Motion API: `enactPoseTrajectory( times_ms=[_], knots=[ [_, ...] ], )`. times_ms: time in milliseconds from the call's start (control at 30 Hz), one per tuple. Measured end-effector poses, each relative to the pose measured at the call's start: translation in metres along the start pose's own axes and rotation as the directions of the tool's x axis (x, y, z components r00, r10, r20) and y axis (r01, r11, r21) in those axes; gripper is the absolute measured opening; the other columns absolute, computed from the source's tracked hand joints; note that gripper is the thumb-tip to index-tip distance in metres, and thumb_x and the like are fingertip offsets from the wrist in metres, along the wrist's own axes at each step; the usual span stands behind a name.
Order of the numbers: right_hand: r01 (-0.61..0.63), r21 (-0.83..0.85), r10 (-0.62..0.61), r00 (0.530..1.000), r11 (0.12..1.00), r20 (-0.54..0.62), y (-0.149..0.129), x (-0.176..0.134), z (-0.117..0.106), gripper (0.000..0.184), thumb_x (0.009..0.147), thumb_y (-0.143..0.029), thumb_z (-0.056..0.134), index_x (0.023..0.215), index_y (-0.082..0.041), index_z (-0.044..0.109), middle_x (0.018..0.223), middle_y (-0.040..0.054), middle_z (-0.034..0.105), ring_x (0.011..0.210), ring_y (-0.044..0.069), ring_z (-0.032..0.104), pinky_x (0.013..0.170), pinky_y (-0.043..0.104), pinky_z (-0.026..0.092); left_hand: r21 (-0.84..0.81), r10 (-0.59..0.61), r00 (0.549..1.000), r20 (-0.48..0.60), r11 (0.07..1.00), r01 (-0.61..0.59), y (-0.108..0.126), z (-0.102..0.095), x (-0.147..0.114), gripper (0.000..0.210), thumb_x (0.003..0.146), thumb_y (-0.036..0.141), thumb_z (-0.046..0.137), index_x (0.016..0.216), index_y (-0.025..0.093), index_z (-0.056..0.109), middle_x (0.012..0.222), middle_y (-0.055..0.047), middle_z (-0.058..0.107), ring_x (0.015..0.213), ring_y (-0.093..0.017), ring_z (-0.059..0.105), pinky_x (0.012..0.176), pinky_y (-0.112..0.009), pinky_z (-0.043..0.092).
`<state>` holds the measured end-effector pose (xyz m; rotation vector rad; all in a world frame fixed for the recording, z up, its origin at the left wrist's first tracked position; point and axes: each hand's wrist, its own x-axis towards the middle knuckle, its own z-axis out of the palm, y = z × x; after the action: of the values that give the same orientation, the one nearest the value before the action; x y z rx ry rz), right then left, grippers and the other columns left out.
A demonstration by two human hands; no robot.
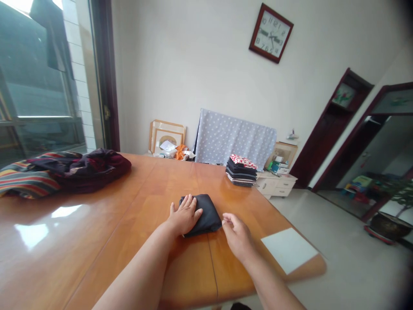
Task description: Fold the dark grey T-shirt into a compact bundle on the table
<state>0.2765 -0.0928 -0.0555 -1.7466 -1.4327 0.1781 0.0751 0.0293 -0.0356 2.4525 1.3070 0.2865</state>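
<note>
A black garment (206, 214), folded into a compact bundle, lies on the wooden table (145, 202) in front of me. Across its left side my left hand (185, 215) rests flat, fingers spread and palm down. My right hand (238, 237) is beside the bundle's right corner, its fingers curled toward the thumb. The thumb and fingertips come close to the cloth's edge. Whether a bit of cloth is pinched between them is hard to see.
A stack of folded clothes (241, 171) stands at the table's far right. Crumpled dark and striped clothes (80, 172) lie at the left. A white sheet (289, 249) rests near the right edge. Behind are a dotted cloth (235, 135) and a white cabinet (277, 185).
</note>
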Motion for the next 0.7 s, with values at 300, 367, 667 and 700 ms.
enactPoseTrajectory(
  times_ms=[300,367,667,700],
  knots=[
    [0.225,-0.143,-0.197,0.963,0.964,0.186,-0.057,0.060,0.021,0.056,0.102,-0.046,0.030,0.145,-0.017,0.053,0.153,0.0109,0.047,0.145,0.024,0.039,0.120,0.040,0.029,0.055,-0.034,0.999,-0.041,0.998,0.036,0.004,0.002,-0.002,0.088,0.092,0.074,0.018,0.160,0.019,0.023,0.168,-0.011,0.004,0.155,-0.032,-0.005,0.116,-0.072,0.004],
    [0.217,-0.206,-0.146,0.938,0.954,0.313,-0.059,0.073,0.031,0.060,0.103,-0.049,0.027,0.153,-0.018,0.042,0.162,0.0097,0.032,0.152,0.024,0.024,0.124,0.045,0.018,0.068,-0.046,0.998,-0.035,0.997,0.048,0.005,0.001,-0.003,0.095,0.087,0.079,0.024,0.161,0.020,0.022,0.168,-0.011,0.001,0.155,-0.033,-0.006,0.115,-0.072,0.004],
    [0.127,-0.248,0.031,0.836,0.960,0.547,-0.033,0.078,0.047,0.069,0.102,-0.058,0.023,0.161,-0.024,0.014,0.168,0.0048,0.004,0.155,0.026,0.003,0.121,0.059,0.004,0.095,-0.052,0.998,0.038,0.994,0.048,0.008,-0.006,-0.004,0.115,0.070,0.084,0.045,0.162,0.020,0.018,0.168,-0.012,0.000,0.154,-0.039,-0.004,0.113,-0.076,0.003],
    [0.130,-0.256,0.033,0.836,0.958,0.547,-0.033,0.077,0.046,0.068,0.102,-0.058,0.023,0.161,-0.025,0.013,0.168,0.0042,0.004,0.155,0.026,0.003,0.121,0.060,0.002,0.095,-0.050,0.998,0.045,0.994,0.045,0.008,-0.007,-0.005,0.116,0.069,0.083,0.048,0.162,0.020,0.017,0.168,-0.012,0.000,0.154,-0.039,-0.004,0.113,-0.076,0.003]
  ],
)
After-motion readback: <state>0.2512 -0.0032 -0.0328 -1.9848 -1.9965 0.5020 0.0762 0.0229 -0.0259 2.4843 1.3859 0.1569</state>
